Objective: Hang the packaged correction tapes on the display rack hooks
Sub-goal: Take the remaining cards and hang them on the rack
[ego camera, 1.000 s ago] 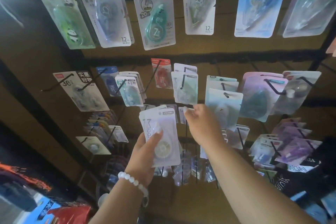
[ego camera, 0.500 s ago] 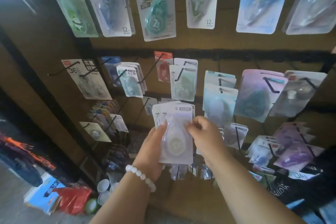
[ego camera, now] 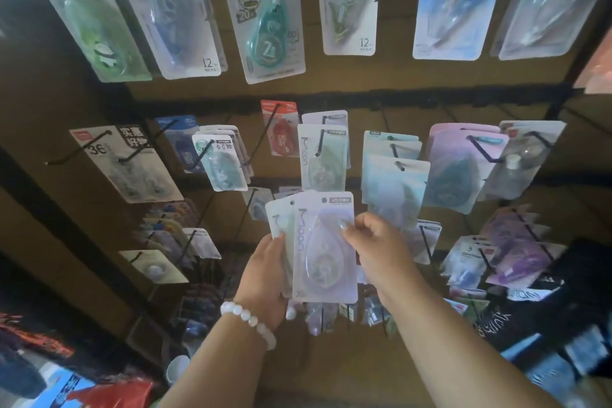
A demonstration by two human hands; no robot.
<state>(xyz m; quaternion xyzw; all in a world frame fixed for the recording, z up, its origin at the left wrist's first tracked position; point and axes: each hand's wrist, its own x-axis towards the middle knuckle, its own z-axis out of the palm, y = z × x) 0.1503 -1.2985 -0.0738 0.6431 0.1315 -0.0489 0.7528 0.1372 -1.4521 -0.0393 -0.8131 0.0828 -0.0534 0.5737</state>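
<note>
**Front pack now pinched from both sides**

Half a second back, much the same pose; a second back, right hand reaching up toward the rack hooks, away from the stack. Now back on the front pack.

Printed "Moon" down the front correction tape pack (ego camera: 323, 247), with a dark label strip at its top and "20" at its lower left corner. Same "Moon" on the pack already hung (ego camera: 322, 157) just above. Farther up, "12" on two cards, "20" on the teal one (ego camera: 269, 21); "36" on a left card (ego camera: 124, 164).

Left hand (ego camera: 265, 273), beaded bracelet (ego camera: 248, 316) at the wrist, gripping the stack from the left, thumb on front. Right hand (ego camera: 377, 247) pinching the front pack's right edge, fingers curled. Stack held below the hooks, not yet hung.
</note>
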